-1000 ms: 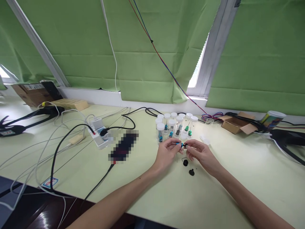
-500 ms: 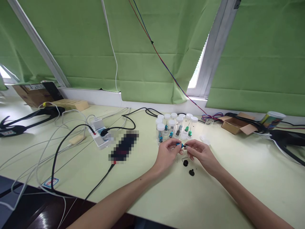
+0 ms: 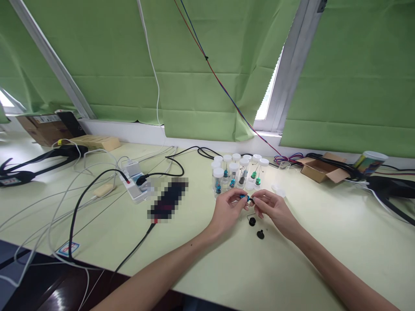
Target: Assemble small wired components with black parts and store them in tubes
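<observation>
Head view, centre of frame: the left hand point(image 3: 227, 209) and right hand point(image 3: 274, 209) pinch the two ends of a small glossy blue metal part point(image 3: 244, 198) above the smooth pale-green table point(image 3: 201, 259). Clear cylindrical vials point(image 3: 238, 172) with white caps stand just behind; two round black discs point(image 3: 256, 228) lie below. Nothing has visibly moved since a second ago.

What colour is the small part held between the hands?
Blue part, with a black end; head view.
</observation>
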`<control>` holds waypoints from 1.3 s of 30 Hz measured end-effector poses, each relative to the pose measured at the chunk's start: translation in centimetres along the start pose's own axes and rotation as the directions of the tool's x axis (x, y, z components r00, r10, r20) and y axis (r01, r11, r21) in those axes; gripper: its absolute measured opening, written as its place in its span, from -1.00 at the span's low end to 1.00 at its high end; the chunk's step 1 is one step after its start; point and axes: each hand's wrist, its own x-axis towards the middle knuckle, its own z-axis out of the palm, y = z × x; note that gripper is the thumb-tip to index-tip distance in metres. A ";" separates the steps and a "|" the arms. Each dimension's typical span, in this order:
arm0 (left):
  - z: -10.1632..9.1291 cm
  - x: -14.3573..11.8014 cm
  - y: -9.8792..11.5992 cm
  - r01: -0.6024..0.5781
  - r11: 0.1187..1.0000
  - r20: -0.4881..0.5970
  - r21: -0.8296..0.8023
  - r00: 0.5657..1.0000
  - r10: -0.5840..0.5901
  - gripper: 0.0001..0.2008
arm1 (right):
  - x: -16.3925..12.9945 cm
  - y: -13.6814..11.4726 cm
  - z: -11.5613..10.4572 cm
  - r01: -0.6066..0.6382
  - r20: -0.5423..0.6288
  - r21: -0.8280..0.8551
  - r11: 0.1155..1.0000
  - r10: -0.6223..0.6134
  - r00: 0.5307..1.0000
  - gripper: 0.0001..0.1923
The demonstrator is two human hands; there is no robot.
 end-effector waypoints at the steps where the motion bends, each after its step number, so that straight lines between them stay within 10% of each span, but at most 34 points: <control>1: 0.0 0.0 0.0 0.000 1.000 0.000 -0.003 1.000 0.000 -0.81 | 0.0 0.0 0.0 -0.001 0.005 0.000 1.000 0.001 1.000 -0.69; 39: 0.0 -0.3 -0.6 -0.364 0.877 0.078 0.313 0.930 0.358 -0.90 | -0.1 0.0 0.1 -0.213 0.154 0.240 0.947 0.180 0.972 -0.60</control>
